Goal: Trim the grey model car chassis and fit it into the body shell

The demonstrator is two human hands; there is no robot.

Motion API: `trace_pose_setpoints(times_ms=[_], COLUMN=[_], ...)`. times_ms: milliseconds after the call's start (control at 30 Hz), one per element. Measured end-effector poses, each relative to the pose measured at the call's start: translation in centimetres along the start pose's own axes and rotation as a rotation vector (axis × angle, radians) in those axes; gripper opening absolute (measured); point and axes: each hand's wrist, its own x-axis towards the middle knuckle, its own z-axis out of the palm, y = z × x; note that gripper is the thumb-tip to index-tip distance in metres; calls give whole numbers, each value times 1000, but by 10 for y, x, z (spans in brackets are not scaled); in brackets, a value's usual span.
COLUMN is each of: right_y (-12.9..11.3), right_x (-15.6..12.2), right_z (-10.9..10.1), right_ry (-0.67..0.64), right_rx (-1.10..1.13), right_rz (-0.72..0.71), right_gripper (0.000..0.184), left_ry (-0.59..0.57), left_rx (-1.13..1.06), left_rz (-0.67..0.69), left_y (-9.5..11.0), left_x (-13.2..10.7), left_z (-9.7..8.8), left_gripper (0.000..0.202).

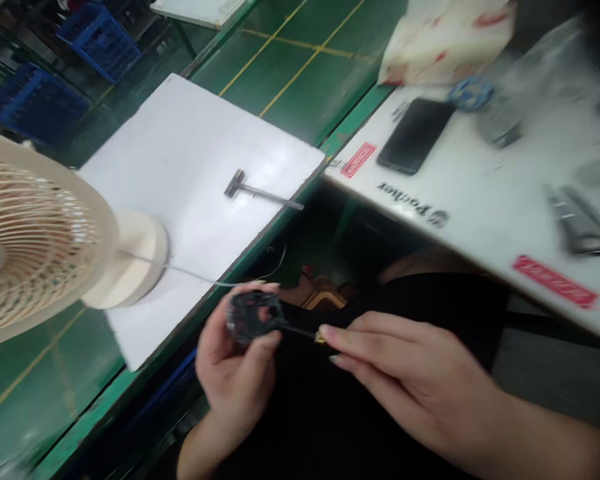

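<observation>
My left hand is closed round the edge of a round, dark plastic part with an opening in it, held up over my lap. A thin dark stem or lead runs from that part toward my right hand. Between thumb and fingertips, my right hand pinches a small brass-coloured piece at the end of the stem. Blur hides how the stem joins the round part.
A cream fan stands at left on a white board, near a T-shaped metal tool. On the right-hand table lie a phone, a blue round item, a grey metal tool and plastic bags.
</observation>
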Motion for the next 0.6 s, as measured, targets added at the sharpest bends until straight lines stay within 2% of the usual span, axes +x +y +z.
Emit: trace_pose_setpoints(times_ms=[33,100,267,333,400,500,600], right_y=[6,21,65,81,95,110,111], right_x=[-1,-6,-30,-38,-42,-43,-40], right_z=[-4,-20,-90,-114,-127,-131,-121], right_ry=[1,66,521,603,619,573,512], right_rx=[-13,-147,-804,-928,-989,-1049,-1084], right_rz=[9,63,409,489,539,602,658], right_gripper=[36,32,38,40,42,42,39], left_ry=[47,58,-50,-122,-211,-294,-284], left_rx=[-69,-151,-254,-285,-305,-289,-234], left_rz=[-54,-204,-567,-669,-722,-758,-794], left_y=[1,1,-12,-17,-19,-20,-21], left_x=[4,11,17,17,16,17,15], left_z=[4,9,14,21,30,42,47], left_gripper=[51,45,54,56,53,51,73])
